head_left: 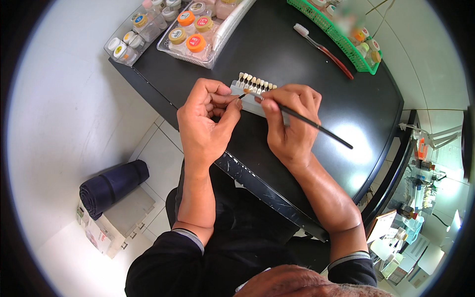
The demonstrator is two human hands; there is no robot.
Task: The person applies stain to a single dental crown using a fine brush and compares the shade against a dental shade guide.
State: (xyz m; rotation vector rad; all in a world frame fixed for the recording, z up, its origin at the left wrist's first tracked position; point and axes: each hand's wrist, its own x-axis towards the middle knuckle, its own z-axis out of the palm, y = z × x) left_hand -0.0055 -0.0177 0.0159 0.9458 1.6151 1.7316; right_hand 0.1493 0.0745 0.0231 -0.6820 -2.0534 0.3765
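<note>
My right hand (293,116) grips a slim paintbrush (324,130) with a long black handle, its brown tip pointing left. Between the thumb and fingers of my left hand (205,119) is a small piece with a thin dark stem (241,96); its kind is too small to tell. The brush tip is right by this piece, and I cannot tell whether they touch. Just beyond both hands, a dental shade guide (256,80) with rows of tooth-shaped tabs lies on the black table. My hands partly cover its pale holder.
Clear bins hold lidded jars (196,43) and small bottles (126,52) at the far left. A red-handled toothbrush (324,49) lies near a green basket (341,42) of bottles at the far right. The table's worn front edge (267,190) runs below my forearms. A dark rolled mat (114,187) stands lower left.
</note>
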